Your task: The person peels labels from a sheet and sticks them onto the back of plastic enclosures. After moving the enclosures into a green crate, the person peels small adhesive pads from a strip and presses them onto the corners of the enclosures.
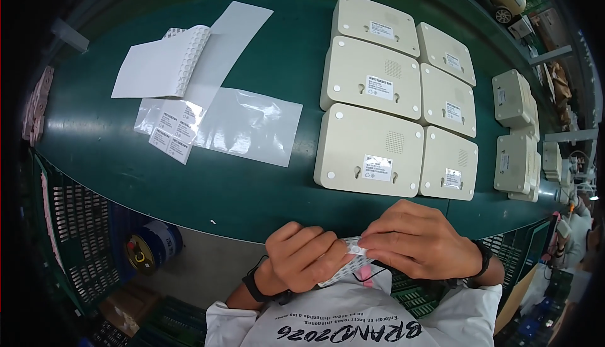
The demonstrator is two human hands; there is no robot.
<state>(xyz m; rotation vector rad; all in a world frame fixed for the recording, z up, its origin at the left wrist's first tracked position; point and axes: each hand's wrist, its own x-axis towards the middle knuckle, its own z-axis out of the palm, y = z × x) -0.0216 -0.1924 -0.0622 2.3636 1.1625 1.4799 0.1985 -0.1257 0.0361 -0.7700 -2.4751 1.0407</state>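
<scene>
Close to my body, at the near table edge, my left hand [304, 257] is closed around a curled sheet of round white adhesive pads [345, 267]. My right hand [421, 238] pinches the same sheet's upper end with thumb and forefinger, at one of the pads. Whether that pad has come loose is hidden by the fingertips. Just beyond my hands lies a cream plastic housing [370, 134], back side up, with a printed label, keyhole slots and round white pads at two left corners. Several like it, such as this smaller-looking housing [449, 148], sit packed around it.
On the left of the green table [258, 186] lie a folded pad sheet [154, 66], clear backing film [252, 126] and a label sheet [173, 129]. More stacked housings [515, 161] stand far right. A blue drum [153, 246] and green crates [82, 240] are below, left.
</scene>
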